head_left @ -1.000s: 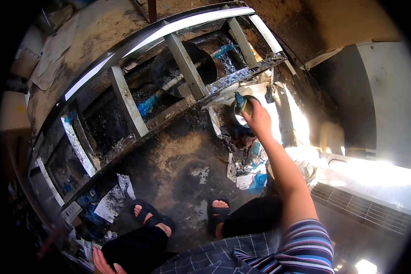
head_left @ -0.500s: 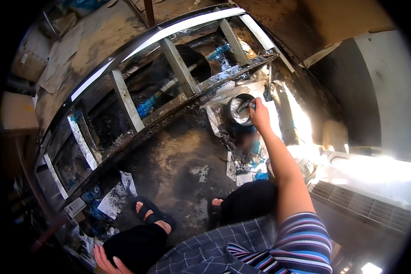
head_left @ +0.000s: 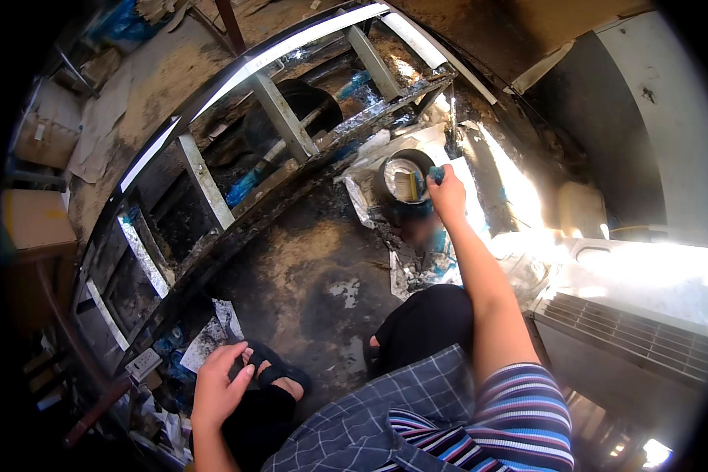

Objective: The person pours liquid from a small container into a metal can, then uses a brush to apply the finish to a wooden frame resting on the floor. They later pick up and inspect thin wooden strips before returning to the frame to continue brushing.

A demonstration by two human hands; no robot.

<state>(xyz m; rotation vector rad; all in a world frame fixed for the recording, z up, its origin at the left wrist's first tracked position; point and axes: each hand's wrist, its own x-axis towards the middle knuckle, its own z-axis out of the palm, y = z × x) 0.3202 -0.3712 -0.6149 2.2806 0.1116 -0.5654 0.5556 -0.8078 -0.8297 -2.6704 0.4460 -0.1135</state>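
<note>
Right hand (head_left: 448,193) grip clenched on blue cloth (head_left: 436,174) at round dark tin (head_left: 405,182) rim; left hand (head_left: 216,385) released

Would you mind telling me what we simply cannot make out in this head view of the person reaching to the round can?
- Contents of the round can: pale glare inside, too small.
- Blue thing in the right hand: fingers cover most of it.
- Patch below the can: blurred.
- Right side of the floor: washed out by sunlight.
- Left hand: rests near the sandalled foot; the palm side is hidden.
</note>
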